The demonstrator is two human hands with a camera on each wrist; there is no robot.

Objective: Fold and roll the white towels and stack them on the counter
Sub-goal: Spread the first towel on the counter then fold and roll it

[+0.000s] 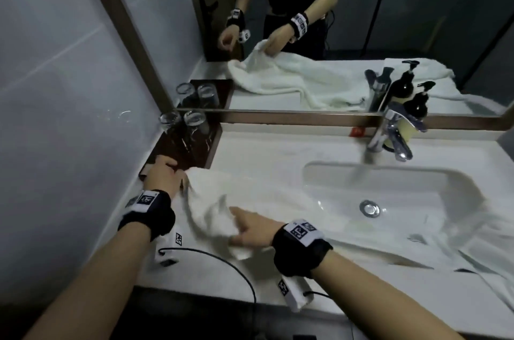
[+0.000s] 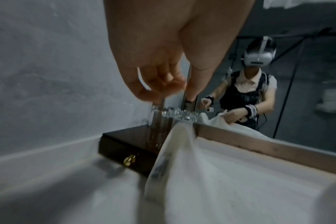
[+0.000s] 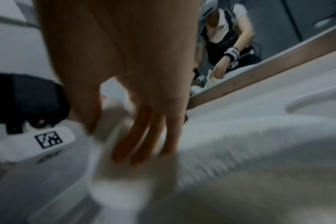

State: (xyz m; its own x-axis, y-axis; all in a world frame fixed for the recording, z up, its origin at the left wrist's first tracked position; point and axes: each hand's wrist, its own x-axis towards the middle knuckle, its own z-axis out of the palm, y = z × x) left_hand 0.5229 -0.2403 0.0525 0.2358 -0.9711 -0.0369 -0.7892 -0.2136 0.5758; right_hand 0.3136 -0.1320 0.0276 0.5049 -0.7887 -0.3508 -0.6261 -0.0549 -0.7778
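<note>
A white towel (image 1: 278, 195) lies crumpled across the white counter (image 1: 278, 150) and over the front of the sink. My right hand (image 1: 244, 228) pinches a bunched fold of it near the counter's front, thumb on top and fingers under the cloth (image 3: 259, 151). The right wrist view is blurred, with the right hand (image 3: 125, 136) pointing down into the towel. My left hand (image 1: 167, 170) hovers at the towel's left end beside the dark tray. In the left wrist view the left hand (image 2: 163, 84) has curled fingers with no cloth between them, just above a raised towel edge (image 2: 178, 136).
A dark wooden tray (image 1: 194, 150) with two upturned glasses (image 1: 194, 118) stands in the back left corner against the wall. The faucet (image 1: 392, 133) and dark pump bottles (image 1: 417, 108) stand behind the sink (image 1: 389, 186). More white cloth (image 1: 478, 250) drapes the right side. A mirror spans the back.
</note>
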